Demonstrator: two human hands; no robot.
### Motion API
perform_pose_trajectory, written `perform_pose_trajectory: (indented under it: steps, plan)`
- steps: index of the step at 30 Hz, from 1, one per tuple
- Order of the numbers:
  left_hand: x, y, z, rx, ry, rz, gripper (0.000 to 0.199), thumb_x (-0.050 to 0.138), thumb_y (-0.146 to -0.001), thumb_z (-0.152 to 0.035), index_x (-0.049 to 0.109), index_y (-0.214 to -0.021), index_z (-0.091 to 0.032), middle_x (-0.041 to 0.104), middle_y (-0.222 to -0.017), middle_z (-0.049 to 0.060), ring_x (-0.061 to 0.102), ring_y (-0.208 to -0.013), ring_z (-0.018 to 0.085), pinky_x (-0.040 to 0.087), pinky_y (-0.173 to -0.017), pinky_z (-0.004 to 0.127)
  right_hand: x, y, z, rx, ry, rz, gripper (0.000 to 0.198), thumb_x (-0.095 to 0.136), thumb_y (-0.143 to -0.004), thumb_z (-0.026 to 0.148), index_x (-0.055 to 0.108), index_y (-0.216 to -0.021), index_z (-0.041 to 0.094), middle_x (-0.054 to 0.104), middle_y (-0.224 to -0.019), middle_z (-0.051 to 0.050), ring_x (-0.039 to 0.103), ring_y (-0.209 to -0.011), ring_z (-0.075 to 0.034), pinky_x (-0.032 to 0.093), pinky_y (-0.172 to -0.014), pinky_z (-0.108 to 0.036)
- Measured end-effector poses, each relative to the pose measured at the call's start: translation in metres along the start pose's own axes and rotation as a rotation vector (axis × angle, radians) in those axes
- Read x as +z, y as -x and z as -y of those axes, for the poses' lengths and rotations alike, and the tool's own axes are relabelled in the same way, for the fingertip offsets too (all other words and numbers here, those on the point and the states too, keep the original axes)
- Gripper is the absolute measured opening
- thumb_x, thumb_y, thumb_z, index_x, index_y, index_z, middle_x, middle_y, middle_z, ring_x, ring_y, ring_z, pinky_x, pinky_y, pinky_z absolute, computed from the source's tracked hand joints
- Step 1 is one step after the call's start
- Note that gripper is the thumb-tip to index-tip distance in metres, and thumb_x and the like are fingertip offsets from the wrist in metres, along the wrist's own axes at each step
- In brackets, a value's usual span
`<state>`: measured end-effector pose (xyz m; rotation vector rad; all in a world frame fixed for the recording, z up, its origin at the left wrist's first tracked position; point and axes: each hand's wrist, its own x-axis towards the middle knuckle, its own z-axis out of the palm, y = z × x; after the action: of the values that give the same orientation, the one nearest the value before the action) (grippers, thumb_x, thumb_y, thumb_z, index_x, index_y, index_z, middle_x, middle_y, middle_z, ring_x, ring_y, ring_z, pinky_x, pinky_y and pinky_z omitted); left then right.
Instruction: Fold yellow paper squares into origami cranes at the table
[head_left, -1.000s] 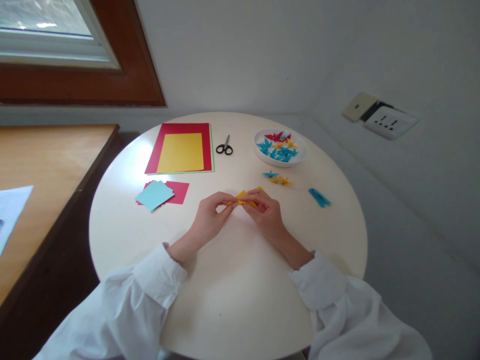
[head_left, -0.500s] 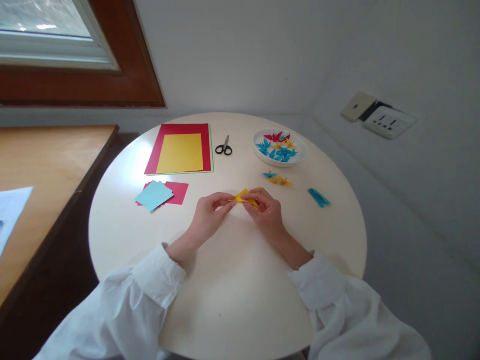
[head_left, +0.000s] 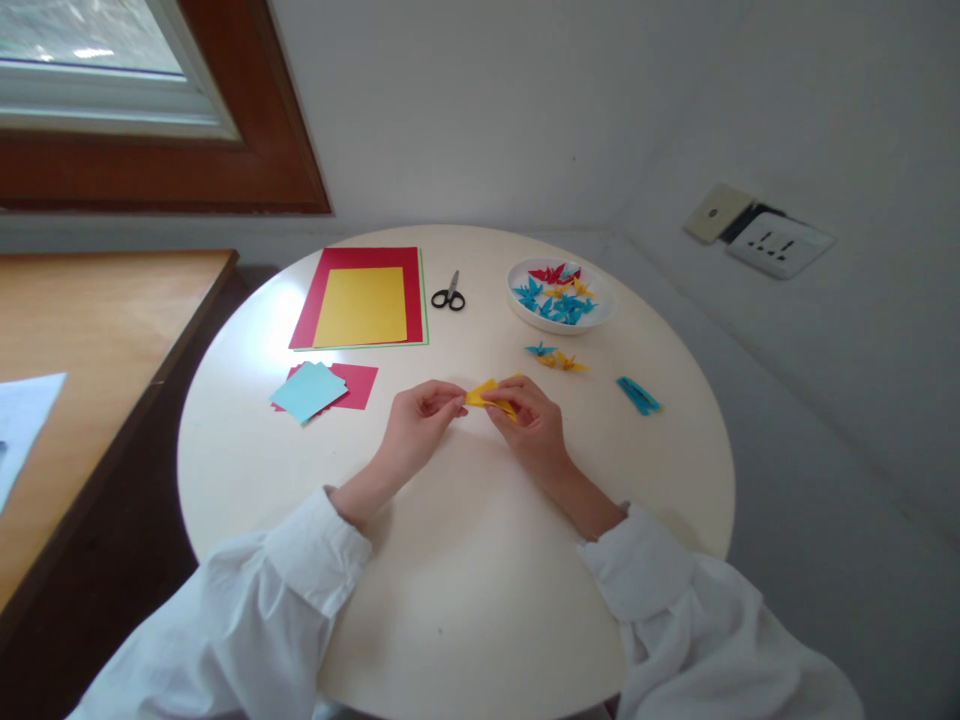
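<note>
A small folded piece of yellow paper (head_left: 478, 397) is between my two hands above the middle of the round table. My left hand (head_left: 421, 418) has thumb and forefinger pinched at the paper's left tip. On the other side, my right hand (head_left: 534, 420) grips the paper's right part, and its fingers hide some of the folds. Just beyond my right hand lie a blue paper crane (head_left: 541, 350) and yellow paper cranes (head_left: 568, 364). Further back, a white dish (head_left: 525, 316) holds several red, blue and yellow cranes.
Small paper squares (head_left: 309, 392) in light blue and pink lie at the left. Larger sheets, yellow (head_left: 361, 307) over red, are behind them. Black-handled scissors (head_left: 448, 298) rest at the back. Folded blue strips (head_left: 639, 396) lie at the right, near the table edge.
My left fingertips have shifted slightly left along the yellow paper, showing more of its left end. My right hand has stayed in place with its grip.
</note>
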<state>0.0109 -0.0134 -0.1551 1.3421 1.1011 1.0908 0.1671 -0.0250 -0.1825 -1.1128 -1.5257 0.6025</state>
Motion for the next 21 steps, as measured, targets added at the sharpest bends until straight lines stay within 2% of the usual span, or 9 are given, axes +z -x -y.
perform_pose_trajectory:
  steps: [7,12,16,21]
  plan:
    - [-0.002,-0.002,0.006,-0.102,0.187,0.044,0.026,0.071,-0.065,-0.029,0.06,-0.083,-0.014,0.067,-0.069,0.003,0.066,-0.07,0.017,0.052,-0.073,0.035,-0.001,0.001,0.005,-0.114,0.103,0.016,0.016,0.058,-0.075,0.011,0.066,-0.079,0.023,0.058,-0.08,-0.003,0.058,-0.08,-0.016,0.048,-0.074,-0.033]
    - [-0.003,-0.003,0.011,-0.131,0.199,0.058,0.028,0.072,-0.066,-0.03,0.058,-0.084,-0.014,0.07,-0.069,0.004,0.068,-0.072,0.018,0.052,-0.072,0.032,-0.002,0.0,0.003,-0.184,0.141,0.022,0.014,0.058,-0.074,0.011,0.065,-0.076,0.023,0.059,-0.081,-0.003,0.059,-0.082,-0.016,0.049,-0.074,-0.032]
    - [-0.003,-0.003,0.013,-0.087,0.097,0.035,0.021,0.069,-0.067,-0.028,0.057,-0.08,-0.015,0.067,-0.063,0.003,0.067,-0.069,0.018,0.05,-0.064,0.028,-0.001,0.0,0.001,-0.156,0.122,0.053,0.013,0.057,-0.074,0.011,0.064,-0.075,0.022,0.062,-0.085,-0.004,0.059,-0.089,-0.017,0.048,-0.08,-0.034]
    - [-0.002,-0.003,0.011,-0.037,0.002,0.032,0.014,0.065,-0.069,-0.024,0.059,-0.077,-0.014,0.066,-0.065,0.003,0.066,-0.068,0.017,0.049,-0.061,0.026,0.0,0.0,0.0,-0.036,0.022,0.09,0.011,0.057,-0.075,0.012,0.062,-0.076,0.022,0.064,-0.09,-0.005,0.06,-0.093,-0.018,0.047,-0.084,-0.035]
